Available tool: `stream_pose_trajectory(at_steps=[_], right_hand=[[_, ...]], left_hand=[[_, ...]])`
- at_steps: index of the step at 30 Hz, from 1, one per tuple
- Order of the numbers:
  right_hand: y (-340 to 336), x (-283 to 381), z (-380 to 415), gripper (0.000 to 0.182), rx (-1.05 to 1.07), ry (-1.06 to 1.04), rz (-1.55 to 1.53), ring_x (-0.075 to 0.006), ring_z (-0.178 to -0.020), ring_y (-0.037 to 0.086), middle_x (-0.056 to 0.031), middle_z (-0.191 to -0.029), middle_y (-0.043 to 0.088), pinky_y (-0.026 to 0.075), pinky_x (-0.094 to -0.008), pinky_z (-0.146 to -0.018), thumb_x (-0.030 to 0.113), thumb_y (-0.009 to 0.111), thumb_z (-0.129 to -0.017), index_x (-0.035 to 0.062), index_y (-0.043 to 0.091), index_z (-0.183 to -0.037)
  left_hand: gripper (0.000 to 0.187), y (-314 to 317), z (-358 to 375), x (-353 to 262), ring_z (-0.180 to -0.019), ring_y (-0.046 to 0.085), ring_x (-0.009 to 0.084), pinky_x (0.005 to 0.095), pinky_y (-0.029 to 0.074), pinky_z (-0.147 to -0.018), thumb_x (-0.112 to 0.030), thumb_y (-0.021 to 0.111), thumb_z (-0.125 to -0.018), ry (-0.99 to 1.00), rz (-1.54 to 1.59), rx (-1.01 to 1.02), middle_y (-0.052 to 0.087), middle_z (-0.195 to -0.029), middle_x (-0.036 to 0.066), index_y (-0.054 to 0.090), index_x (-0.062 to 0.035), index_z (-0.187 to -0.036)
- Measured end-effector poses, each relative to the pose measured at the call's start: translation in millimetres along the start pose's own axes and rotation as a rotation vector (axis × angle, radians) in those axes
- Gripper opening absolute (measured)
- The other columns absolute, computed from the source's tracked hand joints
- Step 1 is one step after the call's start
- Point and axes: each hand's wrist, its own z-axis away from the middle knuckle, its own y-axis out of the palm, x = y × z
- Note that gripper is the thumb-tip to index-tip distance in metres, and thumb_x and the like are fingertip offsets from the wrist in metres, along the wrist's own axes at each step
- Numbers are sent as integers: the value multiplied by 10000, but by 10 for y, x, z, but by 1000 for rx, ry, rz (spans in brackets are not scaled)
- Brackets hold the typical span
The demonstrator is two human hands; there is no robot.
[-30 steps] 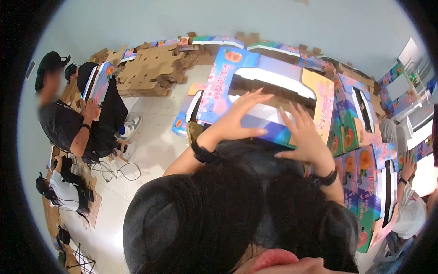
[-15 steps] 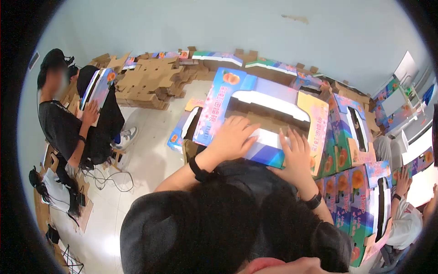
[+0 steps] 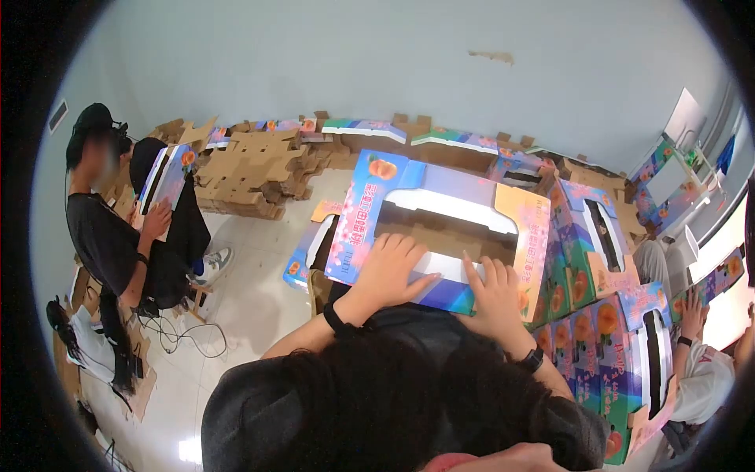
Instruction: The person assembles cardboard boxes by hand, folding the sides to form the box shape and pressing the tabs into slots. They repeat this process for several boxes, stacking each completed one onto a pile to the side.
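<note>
A printed carton [image 3: 440, 185] with peach pictures lies in front of my body, a long window in its upper face showing brown cardboard inside. Flat on its near white edge, at the left, rests my left hand [image 3: 389, 271], fingers spread and a dark band on the wrist. My right hand [image 3: 497, 295] touches the same near edge further right, its fingers apart and its thumb towards the left hand. Neither hand is closed round the carton. Another printed box [image 3: 314, 244] stands just left of it.
Stacked printed boxes [image 3: 605, 338] stand at the right, beside a co-worker's hand [image 3: 692, 315]. Flattened brown cardboard [image 3: 252, 169] is piled at the back left. A person in black [image 3: 106, 236] holds a carton at the left; cables [image 3: 185, 334] lie on the floor.
The view has shifted, so the wall and back boxes appear lower. My hands and the carton sit slightly lower and further left in view, the hands still on its near edge.
</note>
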Motion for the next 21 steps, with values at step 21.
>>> stream_pose_trajectory(at_steps=[21], right_hand=[[-27,16,-18,1093,18,17,-15,-415,-1221,470,-223,-1295,500,338,-535,-1051,439,866,-611,75,417,-1539]], left_hand=[[1116,-73,81,63,-1224,506,376,528,338,-1111,-663,824,-626,98,-4,160,557,-1218,179,467,-43,-1482]])
